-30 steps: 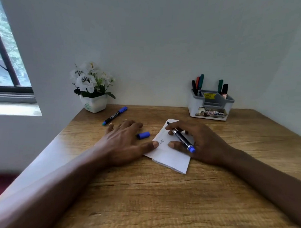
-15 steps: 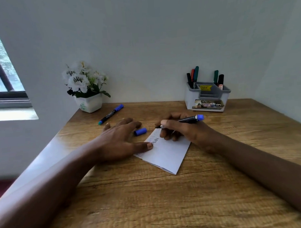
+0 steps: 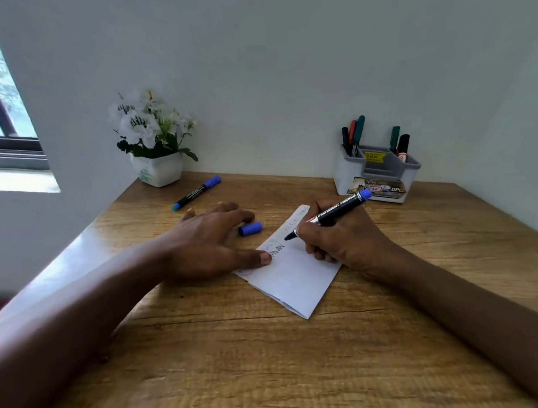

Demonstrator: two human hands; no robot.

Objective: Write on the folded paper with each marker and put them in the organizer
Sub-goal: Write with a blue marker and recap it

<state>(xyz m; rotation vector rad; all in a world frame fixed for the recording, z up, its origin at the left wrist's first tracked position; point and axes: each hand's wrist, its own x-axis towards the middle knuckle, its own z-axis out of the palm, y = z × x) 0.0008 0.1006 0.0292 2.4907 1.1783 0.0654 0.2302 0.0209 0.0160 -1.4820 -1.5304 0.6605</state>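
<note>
A folded white paper point(image 3: 294, 279) lies on the wooden desk point(image 3: 267, 356) with faint and dark scribbles along its left edge. My right hand point(image 3: 342, 241) grips an uncapped black marker with a blue end point(image 3: 338, 210), its tip touching the paper. My left hand point(image 3: 211, 239) lies flat, thumb pressing the paper's left edge. The marker's blue cap point(image 3: 250, 228) rests just beyond my left fingers. A second capped blue marker point(image 3: 196, 192) lies further back left. The grey-and-white organizer point(image 3: 378, 172) stands at the back right and holds several markers.
A white pot of white flowers point(image 3: 154, 140) stands in the back left corner against the wall. A window point(image 3: 2, 106) is at the far left. The desk's left edge runs along the wall beside my left forearm.
My right hand turned the marker from lying across the fingers to a writing grip and lowered its tip onto the paper. My left hand has stayed flat on the paper's edge.
</note>
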